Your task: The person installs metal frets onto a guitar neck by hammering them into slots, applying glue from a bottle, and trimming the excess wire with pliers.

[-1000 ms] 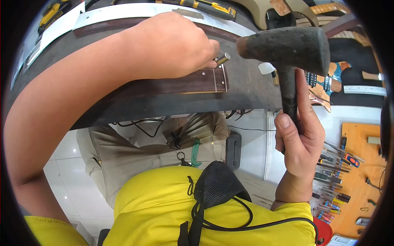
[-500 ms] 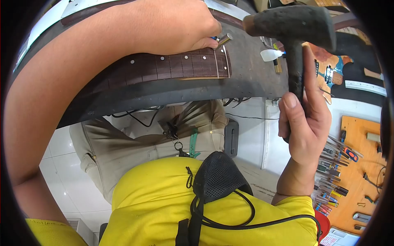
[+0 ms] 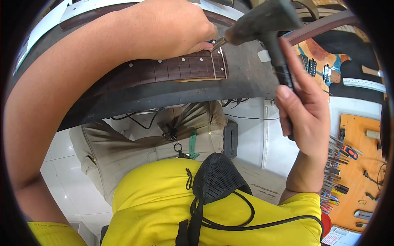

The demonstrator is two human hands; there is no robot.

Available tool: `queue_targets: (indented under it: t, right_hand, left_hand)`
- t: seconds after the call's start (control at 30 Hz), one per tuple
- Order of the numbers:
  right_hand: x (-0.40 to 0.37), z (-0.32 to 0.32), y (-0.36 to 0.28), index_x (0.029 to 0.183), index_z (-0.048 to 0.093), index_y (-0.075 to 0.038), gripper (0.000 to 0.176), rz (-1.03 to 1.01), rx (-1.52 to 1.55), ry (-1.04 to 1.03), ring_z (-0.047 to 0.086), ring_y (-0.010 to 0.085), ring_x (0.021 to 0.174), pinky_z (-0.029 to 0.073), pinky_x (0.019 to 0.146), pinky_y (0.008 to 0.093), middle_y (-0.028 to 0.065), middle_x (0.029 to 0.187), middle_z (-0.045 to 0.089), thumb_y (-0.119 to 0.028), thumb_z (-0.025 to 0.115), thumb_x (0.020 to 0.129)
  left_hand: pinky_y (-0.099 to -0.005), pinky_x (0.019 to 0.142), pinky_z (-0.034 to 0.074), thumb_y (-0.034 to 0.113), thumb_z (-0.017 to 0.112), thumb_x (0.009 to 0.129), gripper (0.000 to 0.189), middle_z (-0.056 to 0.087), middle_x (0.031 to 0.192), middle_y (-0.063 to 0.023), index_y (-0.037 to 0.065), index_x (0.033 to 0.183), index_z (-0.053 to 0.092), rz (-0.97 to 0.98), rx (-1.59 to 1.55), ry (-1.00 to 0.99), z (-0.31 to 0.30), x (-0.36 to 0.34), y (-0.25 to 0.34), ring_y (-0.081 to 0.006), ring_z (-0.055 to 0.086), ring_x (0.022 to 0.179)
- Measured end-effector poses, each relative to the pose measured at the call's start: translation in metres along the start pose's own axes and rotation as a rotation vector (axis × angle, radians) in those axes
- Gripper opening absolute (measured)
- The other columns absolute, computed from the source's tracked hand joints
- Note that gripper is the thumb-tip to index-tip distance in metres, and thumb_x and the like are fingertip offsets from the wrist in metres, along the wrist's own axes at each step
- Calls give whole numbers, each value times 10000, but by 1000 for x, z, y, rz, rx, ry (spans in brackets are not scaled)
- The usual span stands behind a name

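A dark wooden guitar fingerboard (image 3: 164,71) with pale dot inlays lies along the bench edge. Two light fret wires (image 3: 214,65) cross it near its right end. My left hand (image 3: 184,30) rests over the board, fingers closed around a short metal rod (image 3: 219,42) that looks like a punch; a bit of blue shows at the fingertips and the rod's lower end is hidden. In my right hand (image 3: 305,110) is a dark hammer (image 3: 266,22), gripped by its handle with the index finger stretched along it. The hammer's face meets, or nearly meets, the rod's upper end.
The dark bench (image 3: 246,78) carries a white bottle (image 3: 264,56), partly behind the hammer. To the right lie an orange and blue guitar body (image 3: 334,61) and a ruler (image 3: 363,84). Lower right, many hand tools line a wooden board (image 3: 355,131).
The hammer has swung down and left, bringing its face to the rod's end, and my right hand tilted with it. My left hand holds nearly the same place on the fingerboard.
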State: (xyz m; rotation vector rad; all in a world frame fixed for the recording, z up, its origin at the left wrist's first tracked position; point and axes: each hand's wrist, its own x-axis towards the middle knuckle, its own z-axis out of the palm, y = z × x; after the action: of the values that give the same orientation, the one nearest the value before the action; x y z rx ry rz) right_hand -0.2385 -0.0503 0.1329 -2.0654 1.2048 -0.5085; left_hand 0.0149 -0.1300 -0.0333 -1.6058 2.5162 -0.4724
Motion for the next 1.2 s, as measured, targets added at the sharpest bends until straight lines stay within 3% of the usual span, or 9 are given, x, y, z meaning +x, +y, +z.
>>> queue_targets:
  t: [0.03, 0.1, 0.2, 0.37, 0.53, 0.63, 0.77, 0.87, 1.2]
  right_hand:
    - [-1, -1, -2, 1690, 358, -48, 645, -33, 8, 19, 382, 20, 429, 300, 403, 185, -27, 680, 534, -109, 583, 1088]
    - [-1, 4, -2, 1690, 355, -51, 646, -147, 86, 156, 392, 25, 431, 323, 397, 186, -8, 668, 526, -98, 576, 1085]
    - [1, 11, 2, 1692, 360, -64, 650, -177, 144, 206, 395, 23, 444, 336, 405, 189, -14, 699, 543, -94, 584, 1082]
    - [1, 4, 6, 1690, 367, -60, 648, -113, -70, 62, 398, 15, 448, 334, 416, 195, -34, 710, 560, -75, 584, 1079]
    - [4, 17, 4, 1691, 346, -42, 657, -323, 72, 260, 413, 20, 433, 317, 393, 178, -19, 666, 521, -126, 596, 1090]
    - [6, 16, 3, 1693, 341, -39, 666, -344, 51, 190, 408, 21, 432, 311, 390, 182, -16, 670, 512, -139, 604, 1090]
    - [4, 10, 15, 1694, 345, -43, 677, -169, 57, 211, 393, 21, 434, 302, 396, 190, -25, 666, 495, -142, 619, 1083]
    - [2, 9, 17, 1693, 362, -60, 673, -120, 11, 143, 376, 13, 447, 290, 418, 185, -47, 659, 488, -134, 627, 1079]
    - [2, 9, 15, 1683, 384, -57, 642, -169, -43, 171, 374, 12, 450, 294, 429, 189, -49, 693, 531, -125, 609, 1086]
  left_hand:
    - [-515, 812, 601, 357, 552, 1081, 403, 766, 886, -245, 5, 1013, 736, -4, -5, -3, -22, -10, -9, -437, 760, 873]
    - [-517, 811, 599, 356, 552, 1081, 399, 764, 883, -245, 7, 1011, 733, 176, -483, -85, -95, -38, -34, -439, 758, 873]
    - [-523, 809, 595, 354, 551, 1082, 398, 763, 884, -245, 5, 1021, 733, 184, -522, -67, -100, -43, -36, -447, 751, 869]
    - [-530, 811, 589, 347, 548, 1088, 395, 757, 888, -248, -3, 1021, 718, 124, -493, -79, -93, -36, -33, -454, 743, 864]
    - [-534, 814, 583, 351, 529, 1102, 410, 744, 870, -255, -18, 1020, 688, -15, -590, 8, -88, -43, -32, -446, 738, 863]
    - [-524, 811, 588, 344, 514, 1107, 404, 744, 868, -249, -19, 1038, 677, -6, -549, 13, -88, -44, -32, -440, 739, 859]
    - [-522, 823, 590, 337, 514, 1101, 390, 753, 902, -246, -11, 1064, 686, 113, -552, 75, -84, -40, -33, -439, 743, 878]
    - [-526, 839, 586, 326, 519, 1094, 377, 762, 939, -246, -1, 1094, 707, 123, -544, -40, -98, -38, -36, -439, 746, 905]
    - [-531, 869, 578, 332, 530, 1084, 383, 766, 959, -251, 7, 1098, 732, 167, -585, -10, -93, -45, -37, -456, 740, 932]
